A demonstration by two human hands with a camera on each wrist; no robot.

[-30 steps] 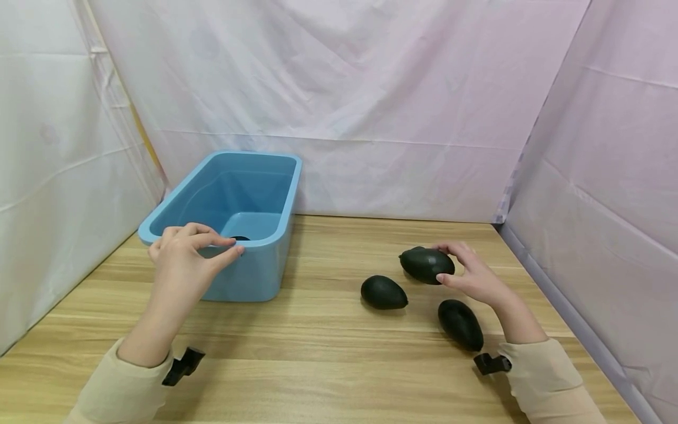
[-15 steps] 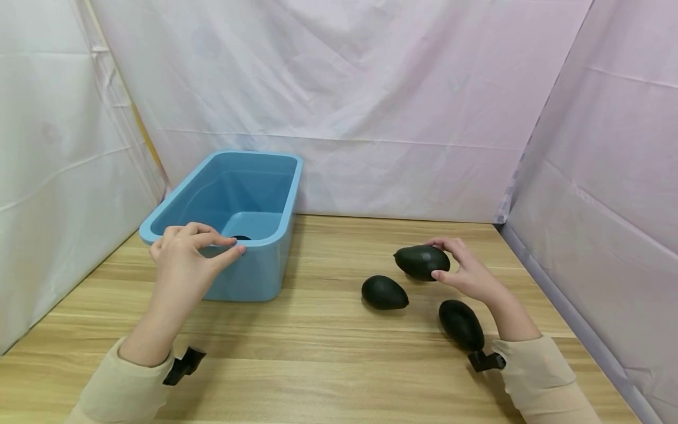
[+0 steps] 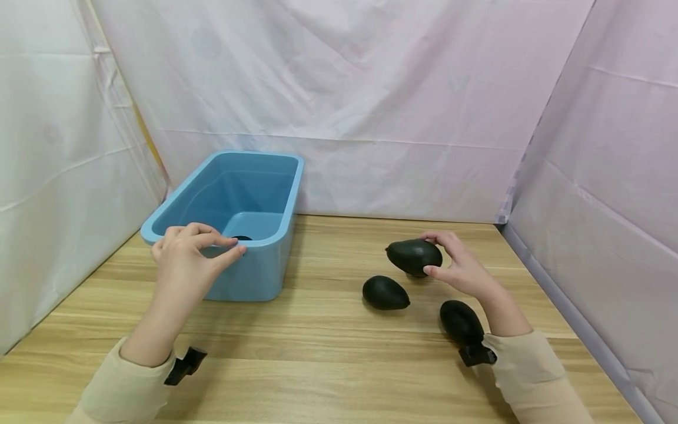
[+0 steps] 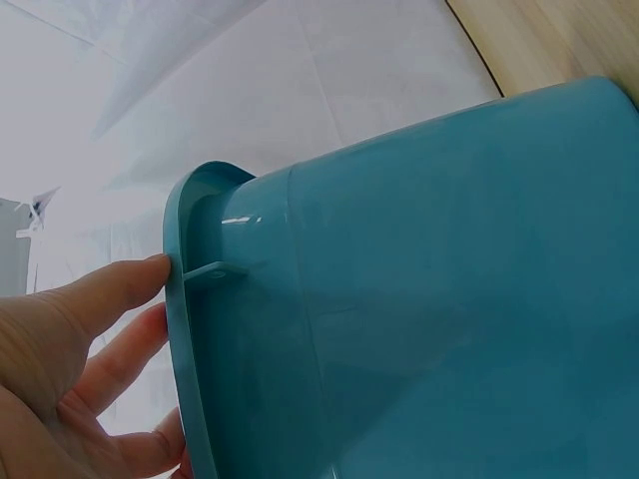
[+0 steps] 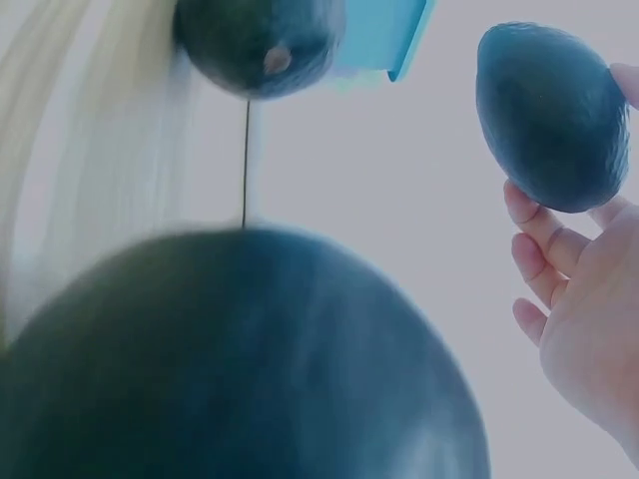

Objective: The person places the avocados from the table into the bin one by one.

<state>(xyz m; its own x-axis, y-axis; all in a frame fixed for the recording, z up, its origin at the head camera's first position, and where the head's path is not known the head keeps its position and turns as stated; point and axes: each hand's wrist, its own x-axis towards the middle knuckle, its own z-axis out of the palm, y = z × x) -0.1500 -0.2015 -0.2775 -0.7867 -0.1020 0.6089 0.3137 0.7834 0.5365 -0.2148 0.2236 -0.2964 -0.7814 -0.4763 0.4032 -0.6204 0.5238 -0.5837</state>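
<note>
My left hand [image 3: 185,259] pinches the near rim of a blue plastic bin [image 3: 293,200], thumb outside and fingers over the edge. In the left wrist view the thumb [image 4: 135,282] lies against the bin's rim [image 4: 180,329]. My right hand [image 3: 461,268] grips a dark green avocado [image 3: 413,257] by its rounded end, its stem end pointing left. The right wrist view shows this avocado [image 5: 549,115] between thumb and fingers. Two more avocados lie on the table: one [image 3: 385,292] left of my right hand, another [image 3: 461,321] below my right wrist.
Inside the bin, mostly hidden by its near rim, a dark object [image 3: 243,238] shows. A wooden table [image 3: 318,353] bears everything. White sheets [image 3: 371,106] hang behind and at both sides. A black wrist mount [image 3: 477,354] overlaps the nearest avocado.
My right hand has moved left and slightly up with the avocado, which now seems just off the table. My left hand stays at the bin's rim.
</note>
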